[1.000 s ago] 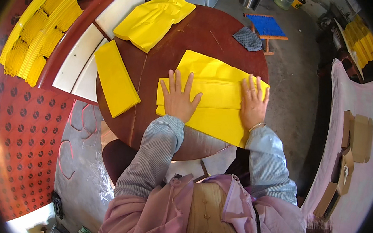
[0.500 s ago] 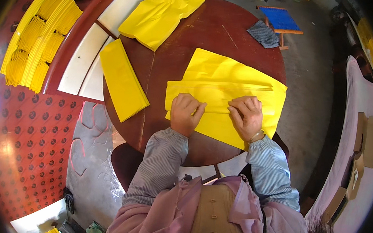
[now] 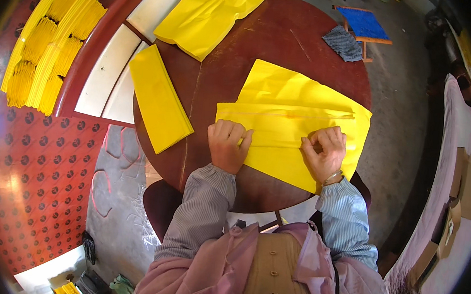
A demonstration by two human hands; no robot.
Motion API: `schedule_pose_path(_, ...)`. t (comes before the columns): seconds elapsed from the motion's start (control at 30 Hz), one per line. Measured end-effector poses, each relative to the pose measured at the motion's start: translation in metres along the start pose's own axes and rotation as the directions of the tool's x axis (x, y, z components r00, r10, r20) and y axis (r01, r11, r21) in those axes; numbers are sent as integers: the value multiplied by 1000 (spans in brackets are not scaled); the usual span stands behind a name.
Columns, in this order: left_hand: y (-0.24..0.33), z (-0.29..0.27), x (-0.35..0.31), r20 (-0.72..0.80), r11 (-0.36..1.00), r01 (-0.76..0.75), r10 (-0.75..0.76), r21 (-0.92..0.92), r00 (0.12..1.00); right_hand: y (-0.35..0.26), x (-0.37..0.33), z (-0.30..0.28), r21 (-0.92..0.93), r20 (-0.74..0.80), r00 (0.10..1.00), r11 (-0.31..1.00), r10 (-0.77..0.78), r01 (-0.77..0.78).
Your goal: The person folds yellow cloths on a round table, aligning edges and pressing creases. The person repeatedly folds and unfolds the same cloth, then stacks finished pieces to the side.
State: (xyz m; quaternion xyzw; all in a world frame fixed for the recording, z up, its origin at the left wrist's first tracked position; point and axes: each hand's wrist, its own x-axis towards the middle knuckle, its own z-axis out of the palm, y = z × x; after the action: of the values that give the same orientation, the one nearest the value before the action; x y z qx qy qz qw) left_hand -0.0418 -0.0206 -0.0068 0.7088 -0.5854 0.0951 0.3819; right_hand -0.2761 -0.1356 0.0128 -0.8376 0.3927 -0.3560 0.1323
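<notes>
A large yellow sheet (image 3: pixel 302 91), which looks like paper, lies on the round dark-red table (image 3: pixel 279 27) in front of me. Part of it is folded into a long strip (image 3: pixel 282 130) running left to right. My left hand (image 3: pixel 229 145) is closed at the strip's left end, thumb and fingers pinching its near edge. Farther right along that edge, my right hand (image 3: pixel 326 155) has its fingers curled and its thumb bent in against the fold. The fingertips of both hands are partly hidden.
A flat folded yellow bundle (image 3: pixel 161 101) lies at the table's left, with a creased yellow sheet (image 3: pixel 210 19) behind it. A grey cloth (image 3: pixel 342 43) sits at the far right edge, beside a blue stool (image 3: pixel 365 24). Stacked yellow bundles (image 3: pixel 51 47) stand far left.
My hands have moved apart along the fold, the left one outward to the strip's end and the right one rightward. The whole view has shifted slightly.
</notes>
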Motion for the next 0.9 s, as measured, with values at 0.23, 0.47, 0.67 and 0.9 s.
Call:
schedule_pose_path(0.23, 6, 6, 7, 248, 960, -127, 190, -249, 950, -2, -5, -10, -55, 24, 998, 997, 60, -58)
schedule_pose_path(0.47, 32, 15, 0, 263, 973, 32, 30, -230, 964, 11, -31, -42, -228, 52, 999, 974, 12, 1)
schedule_pose_path(0.67, 56, 18, -5, 288, 993, -5, 41, -121, 957, 10, -22, -49, -305, 77, 997, 952, 7, 17)
schedule_pose_path(0.9, 51, 27, -5, 191, 974, -92, 133, -209, 973, 2, -14, -35, -73, 175, 984, 996, -42, 56)
